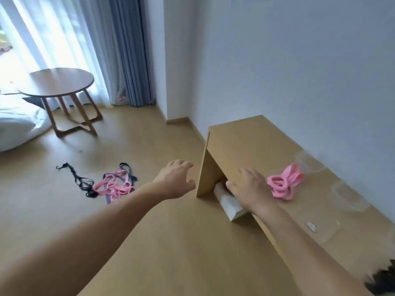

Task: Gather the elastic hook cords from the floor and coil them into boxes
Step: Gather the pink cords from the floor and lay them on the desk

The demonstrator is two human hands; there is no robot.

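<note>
A tangle of pink and purple elastic cords (115, 185) lies on the wooden floor, with a black cord (75, 178) stretched out to its left. A coiled bunch of pink cords (285, 185) sits on the wooden desk top (245, 142) by the wall. My left hand (176, 178) hovers above the floor, fingers spread and holding nothing, to the right of the floor tangle. My right hand (249, 186) rests flat on the desk's front edge, just left of the pink bunch, thumb over the edge. Faint clear plastic boxes (310, 164) stand behind the bunch.
A white boxy object (232, 205) pokes out under the desk below my right hand. A round wooden table (62, 82) stands at the back left near curtains (128, 50), with white bedding (17, 124) beside it. Something dark (380, 278) shows at the bottom right corner.
</note>
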